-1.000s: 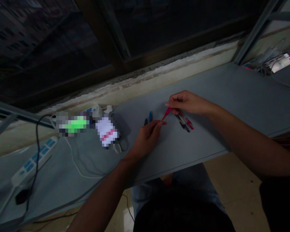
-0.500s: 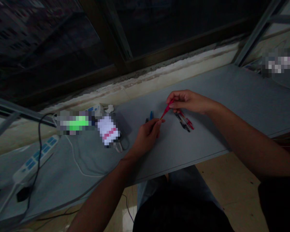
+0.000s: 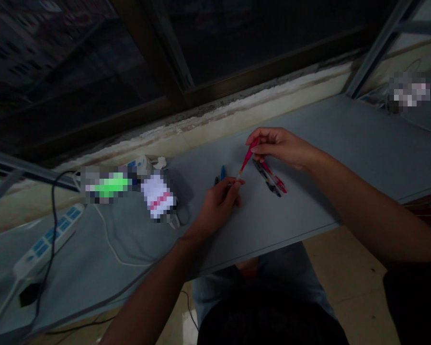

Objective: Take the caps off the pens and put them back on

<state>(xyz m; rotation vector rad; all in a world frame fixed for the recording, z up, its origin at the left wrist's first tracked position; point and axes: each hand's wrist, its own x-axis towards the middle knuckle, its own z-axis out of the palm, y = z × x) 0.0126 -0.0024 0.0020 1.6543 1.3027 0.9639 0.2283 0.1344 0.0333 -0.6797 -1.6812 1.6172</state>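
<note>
Between my hands a slim pen refill (image 3: 242, 167) runs at a slant, red along its upper length with a yellowish and clear stretch lower down. My right hand (image 3: 276, 146) is closed in a pinch on the thicker pink-red pen part (image 3: 250, 149) at its upper end. My left hand (image 3: 221, 199) is closed, thumb and fingertips pinching the clear lower end. Below my right hand a black pen (image 3: 271, 183) with a see-through barrel lies beside a red pen piece (image 3: 280, 184). A blue pen piece (image 3: 222, 172) and a dark one (image 3: 216, 180) lie behind my left hand, partly hidden.
Everything lies on a grey tabletop (image 3: 301, 206) below a dark window (image 3: 273, 43). To the left are a white power strip (image 3: 52, 239), a pale cable (image 3: 109, 239), a black cable (image 3: 53, 230) and a blurred white box (image 3: 158, 197). Blurred items sit at the far right.
My right hand has risen slightly with the pink-red pen part. More of the refill, its yellowish and clear stretch, now shows above my left fingertips.
</note>
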